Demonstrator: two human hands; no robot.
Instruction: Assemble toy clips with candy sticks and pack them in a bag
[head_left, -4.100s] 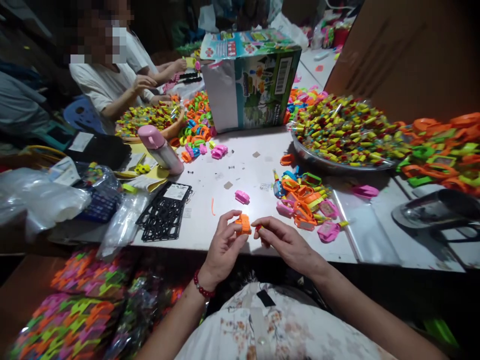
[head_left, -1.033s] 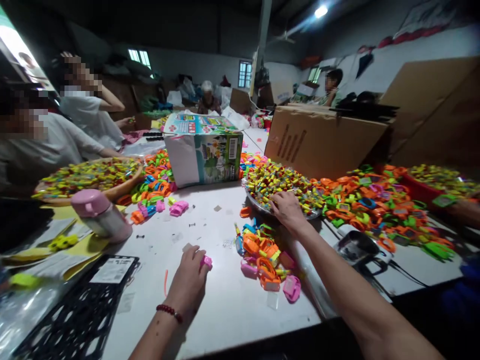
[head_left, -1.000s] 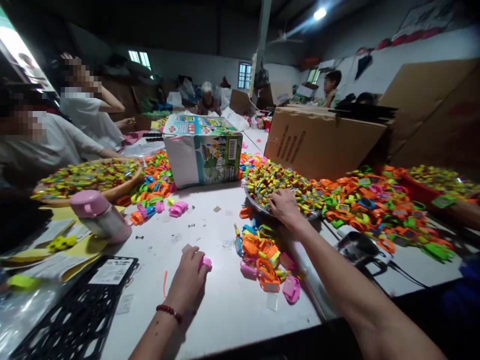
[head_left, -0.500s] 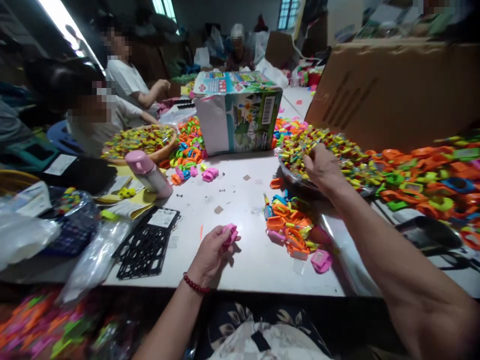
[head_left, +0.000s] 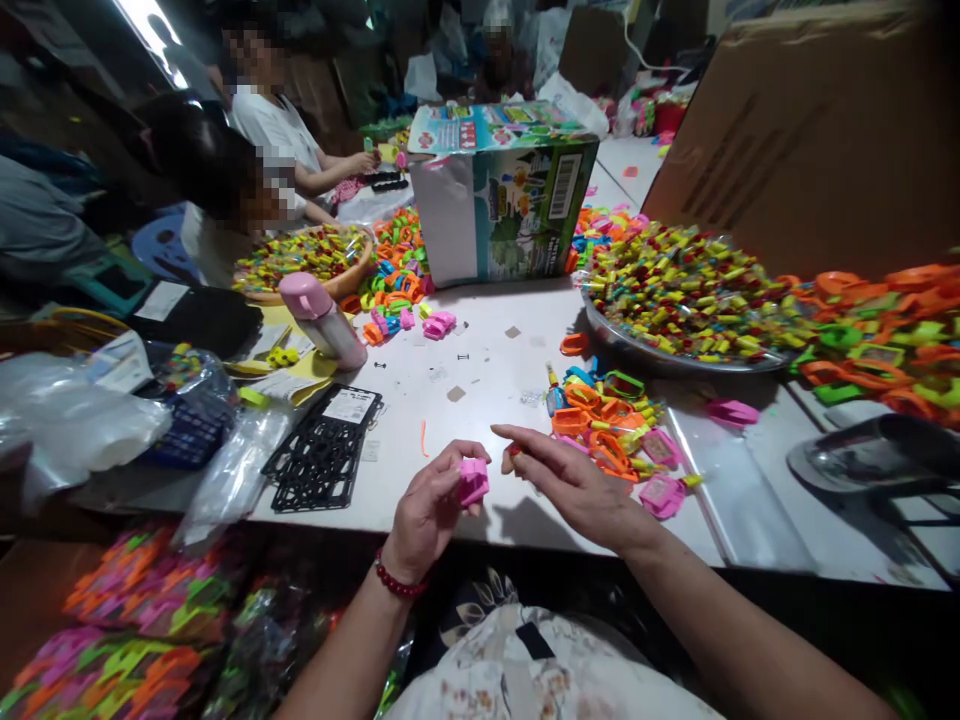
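Left hand (head_left: 429,508): fingers pinch a pink piece (head_left: 473,482). Right hand (head_left: 577,485): fingers pinch a small red-tipped piece (head_left: 515,450), just beside it.

Pink plastic piece (head_left: 473,482) in left hand (head_left: 431,510), tiny red piece (head_left: 514,450) beside

1. The plastic shell (head_left: 473,482) in the left hand (head_left: 427,512) is bright pink; the bead bracelet (head_left: 396,583) on that wrist is dark red.
2. The tiny piece (head_left: 515,450) at the right hand (head_left: 581,487) shows red.
3. The table (head_left: 495,360) is white.
4. The bottle (head_left: 326,322) is pale pink with a deeper pink cap.
5. The grid tray (head_left: 322,455) is black with a white label.
6. The carton (head_left: 517,195) is printed green, blue and white, with a barcode.
7. The metal tray (head_left: 637,350) is silver and holds yellow, green and red bits.
8. The loose pile (head_left: 607,420) mixes orange, pink, green and blue.
9. The cardboard box (head_left: 810,130) is brown.
10. The garment (head_left: 555,670) is white with small brownish flowers.
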